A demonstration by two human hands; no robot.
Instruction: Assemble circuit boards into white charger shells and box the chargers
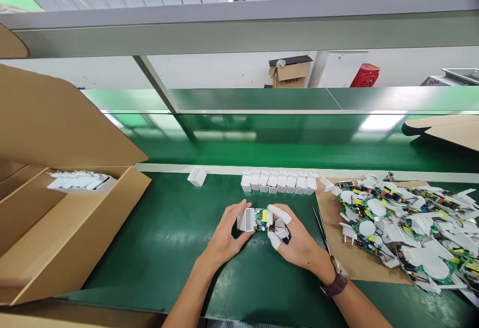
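Note:
Near the middle of the green bench, my left hand (229,231) is closed around a white plastic housing (247,220). Its open end faces right. In my right hand (294,231) is a green circuit board (263,219) with a yellow component, its left end at or just inside the housing's mouth; how deep it sits I cannot tell. White covers sit on my right thumb and index finger. Behind both hands stands a row of several white housings (279,182). A single white housing (196,176) lies tilted farther left.
At right, several circuit boards with white plastic parts (404,228) are heaped on a cardboard sheet (337,248). Dark tweezers (321,228) lie beside my right wrist. An open cardboard box (108,238) at left holds white pieces (82,181). A conveyor belt (262,148) runs behind the bench.

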